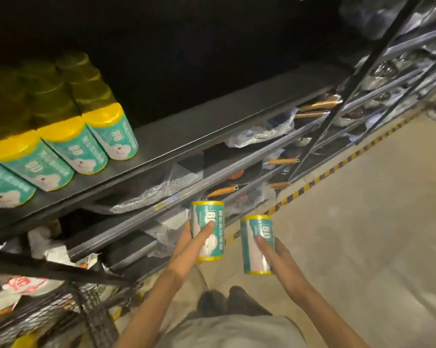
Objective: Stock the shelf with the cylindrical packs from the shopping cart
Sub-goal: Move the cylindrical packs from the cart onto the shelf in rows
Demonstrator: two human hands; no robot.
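Observation:
My left hand [193, 241] grips a teal cylindrical pack with yellow ends [209, 217], held upright below the shelf's front edge. My right hand [272, 249] grips a second, like pack [254, 232], also upright, just to the right of the first. On the dark shelf [186, 136] at the left stand several rows of the same packs [68, 144], teal with yellow lids; the rows run back into shadow. The black wire shopping cart [61, 305] is at the lower left, and what lies inside it is hard to make out.
The shelf board to the right of the stocked packs is bare and dark. Lower shelves hold pans with wooden handles [282, 161] and plastic-wrapped goods [259, 133]. A yellow-black floor stripe [320, 178] runs along the racks. My shoes [227, 302] stand on the pale floor.

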